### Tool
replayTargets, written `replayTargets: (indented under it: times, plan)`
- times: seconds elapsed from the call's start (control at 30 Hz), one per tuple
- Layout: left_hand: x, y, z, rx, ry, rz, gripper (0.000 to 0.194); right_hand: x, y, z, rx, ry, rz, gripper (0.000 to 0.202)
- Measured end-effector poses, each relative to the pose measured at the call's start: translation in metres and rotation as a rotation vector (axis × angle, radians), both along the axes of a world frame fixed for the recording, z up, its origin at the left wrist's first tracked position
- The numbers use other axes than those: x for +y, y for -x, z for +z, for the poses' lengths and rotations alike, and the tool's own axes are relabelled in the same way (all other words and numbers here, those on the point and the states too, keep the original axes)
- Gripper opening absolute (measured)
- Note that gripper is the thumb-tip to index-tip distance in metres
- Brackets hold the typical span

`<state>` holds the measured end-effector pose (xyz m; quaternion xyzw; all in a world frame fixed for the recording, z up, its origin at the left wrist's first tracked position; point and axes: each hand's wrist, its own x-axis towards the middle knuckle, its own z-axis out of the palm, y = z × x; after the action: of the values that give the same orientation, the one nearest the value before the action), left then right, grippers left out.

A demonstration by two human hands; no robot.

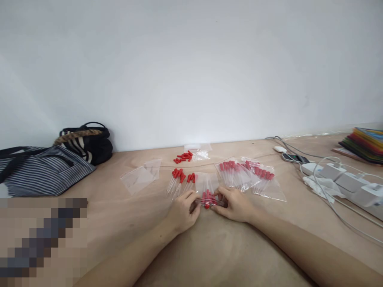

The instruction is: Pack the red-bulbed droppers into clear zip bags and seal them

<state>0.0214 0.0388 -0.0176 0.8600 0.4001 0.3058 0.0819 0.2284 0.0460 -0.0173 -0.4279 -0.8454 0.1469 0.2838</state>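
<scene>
A clear zip bag lies in front of me with several red-bulbed droppers inside, their bulbs toward me. My left hand pinches the left side of the bag's near edge. On the opposite side, my right hand grips that same edge between thumb and fingers. One red bulb shows at the bag's mouth between my hands. Loose droppers with red bulbs and clear stems lie just beyond my left hand. Filled bags of droppers overlap beyond my right hand.
Flat clear bags lie at left, and loose red bulbs sit near the wall beside more bags. A striped bag and a black bag stand far left. Chargers with cables and colourful folders occupy the right.
</scene>
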Motion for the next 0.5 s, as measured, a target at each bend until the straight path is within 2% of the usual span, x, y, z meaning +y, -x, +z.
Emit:
replayTargets:
  times: [0.17,0.33,0.5]
  plan:
    - [0.002,-0.003,-0.001,-0.01,-0.024,0.024,0.016,0.001,-0.001,-0.004,0.0,-0.027,0.008,0.017]
    - [0.001,-0.006,-0.001,-0.002,0.002,0.045,0.016,0.005,-0.001,-0.01,0.102,-0.017,0.003,0.003]
    - [0.001,-0.012,0.0,0.017,-0.009,0.1,0.009,0.007,0.002,-0.011,0.19,0.033,-0.057,0.016]
